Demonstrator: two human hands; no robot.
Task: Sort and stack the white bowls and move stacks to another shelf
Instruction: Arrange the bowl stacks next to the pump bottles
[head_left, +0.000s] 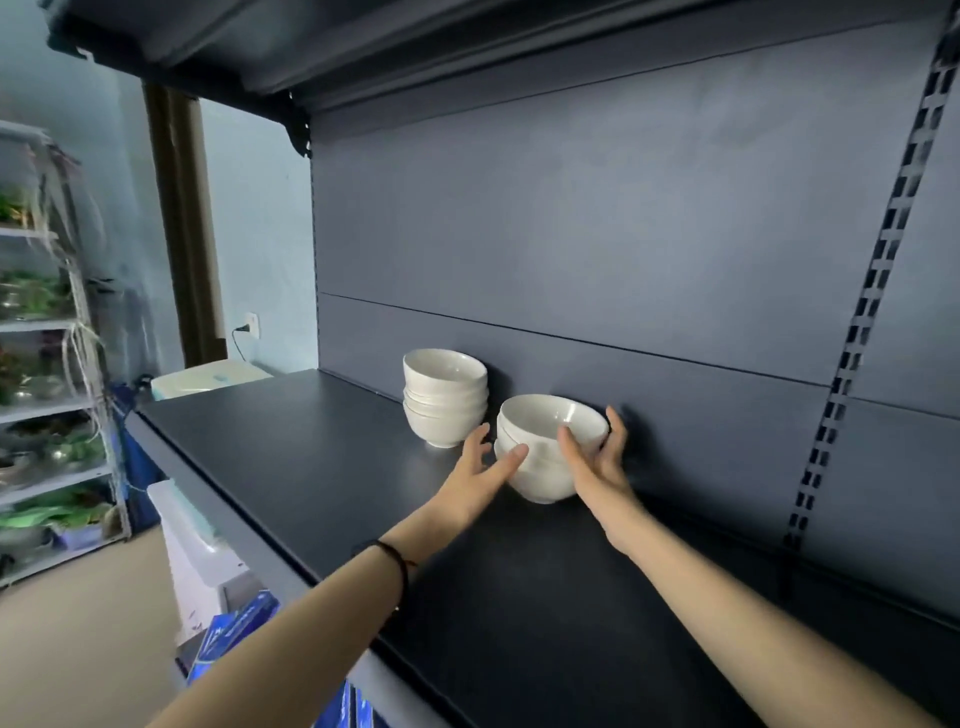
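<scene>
Right hand (597, 460) cups bowl stack (543, 480) from 3 o'clock, thumb in front, fingers behind. Left hand (480, 465), fingers straight, presses at 9 o'clock, likely steadying. Stack sits on dark shelf (322, 467), taller stack (444, 400) just beside at 10 o'clock.

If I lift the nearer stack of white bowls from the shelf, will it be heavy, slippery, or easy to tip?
The nearer stack looks glossy, so probably slippery and breakable. Several nested bowls are likely rigid and fairly heavy. Its narrow foot suggests it could tip if pushed high; the left hand touches it, the right hand holds it.
</scene>
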